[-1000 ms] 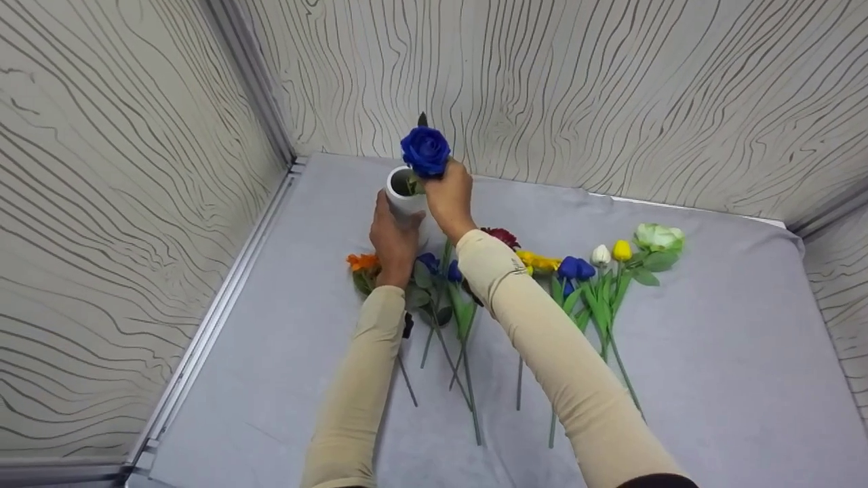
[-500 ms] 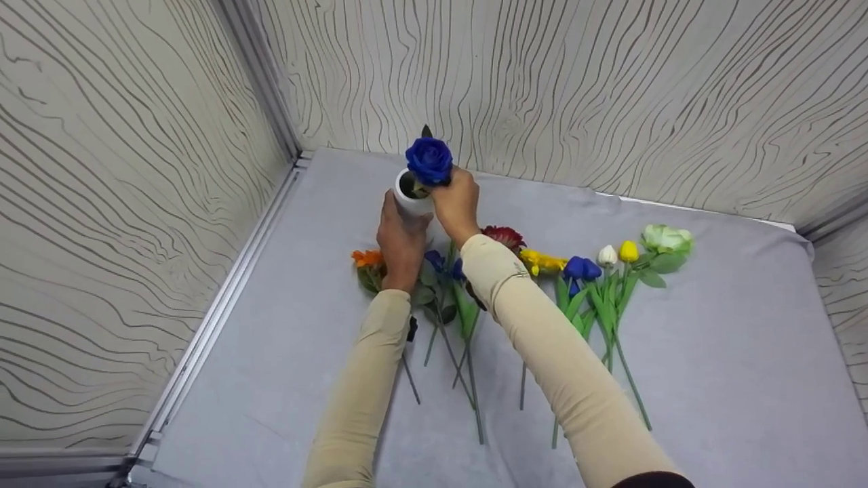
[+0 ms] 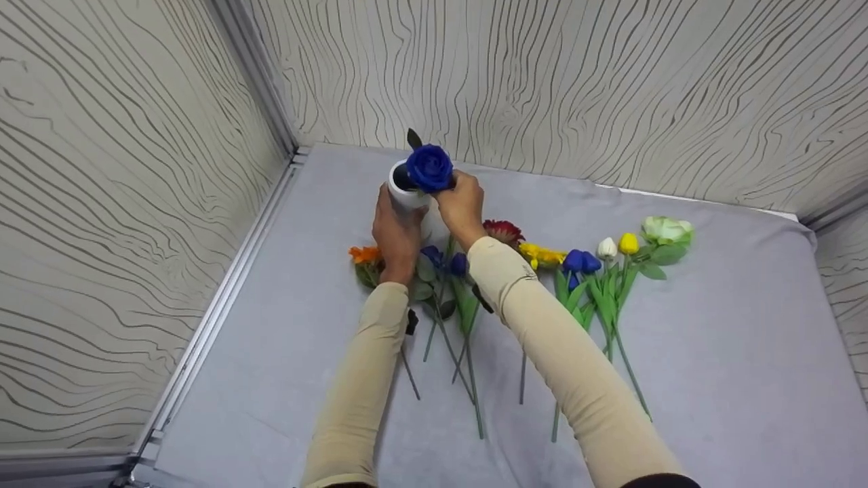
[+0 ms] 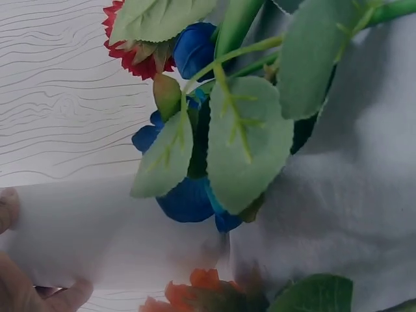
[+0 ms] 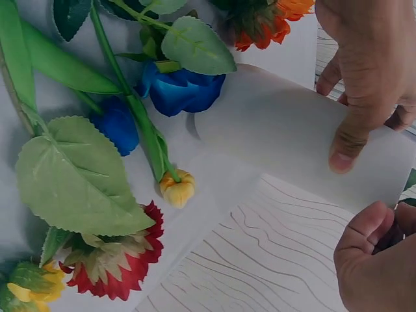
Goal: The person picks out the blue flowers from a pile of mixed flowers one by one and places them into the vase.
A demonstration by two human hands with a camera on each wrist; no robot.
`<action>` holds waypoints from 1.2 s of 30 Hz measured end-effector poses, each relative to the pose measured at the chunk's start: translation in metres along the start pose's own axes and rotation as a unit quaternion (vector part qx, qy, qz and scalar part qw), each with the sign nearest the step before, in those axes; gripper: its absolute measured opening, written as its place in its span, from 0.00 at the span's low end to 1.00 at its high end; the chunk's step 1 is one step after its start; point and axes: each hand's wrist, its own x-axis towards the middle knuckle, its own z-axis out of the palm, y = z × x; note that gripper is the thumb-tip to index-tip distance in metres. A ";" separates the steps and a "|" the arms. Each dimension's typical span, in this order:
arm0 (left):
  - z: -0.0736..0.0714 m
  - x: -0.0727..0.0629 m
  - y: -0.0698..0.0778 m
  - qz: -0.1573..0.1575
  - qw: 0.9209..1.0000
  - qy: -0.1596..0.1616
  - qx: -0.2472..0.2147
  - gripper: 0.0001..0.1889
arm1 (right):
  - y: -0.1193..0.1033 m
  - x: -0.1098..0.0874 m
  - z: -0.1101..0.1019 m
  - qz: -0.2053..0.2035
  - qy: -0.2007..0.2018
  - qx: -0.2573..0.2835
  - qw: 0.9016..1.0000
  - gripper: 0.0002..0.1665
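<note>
My left hand [image 3: 397, 237] grips a white vase [image 3: 409, 198] around its side, with the thumb on the near right. The right wrist view shows the vase's smooth wall [image 5: 279, 136] between my two hands. At the vase's mouth, my right hand [image 3: 463, 207] pinches a blue rose [image 3: 430, 167] just under its bloom. The bloom overlaps the right part of the dark opening, and one dark leaf sticks up behind it. The rose's stem is hidden behind bloom and hand. Close to the vase's base lies another blue rose [image 5: 182, 88] with broad green leaves.
Several artificial flowers lie on the grey cloth [image 3: 258, 379]: an orange flower [image 3: 364, 255], a red flower [image 3: 503, 232], a yellow flower [image 3: 542, 255], blue tulips [image 3: 581, 261], a white tulip [image 3: 607, 248], a yellow tulip [image 3: 629, 243] and a pale green bloom [image 3: 667, 230]. Patterned walls [image 3: 529, 81] stand behind and left.
The blue rose has come down closer to the vase's mouth with my right hand, covering more of the opening. My left hand keeps its hold on the vase.
</note>
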 end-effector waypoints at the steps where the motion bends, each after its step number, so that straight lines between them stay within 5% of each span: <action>1: 0.000 0.000 0.001 -0.003 1.000 0.003 -0.002 0.38 | 0.001 0.000 -0.001 0.004 -0.005 0.002 1.000 0.04; 21: -0.013 -0.008 0.002 0.026 0.999 0.017 0.014 0.35 | 0.005 -0.010 -0.012 0.009 -0.061 0.029 0.998 0.04; 36: -0.015 0.003 0.005 -0.082 0.996 -0.014 0.024 0.39 | 0.047 -0.040 -0.015 0.079 -0.123 0.042 0.988 0.09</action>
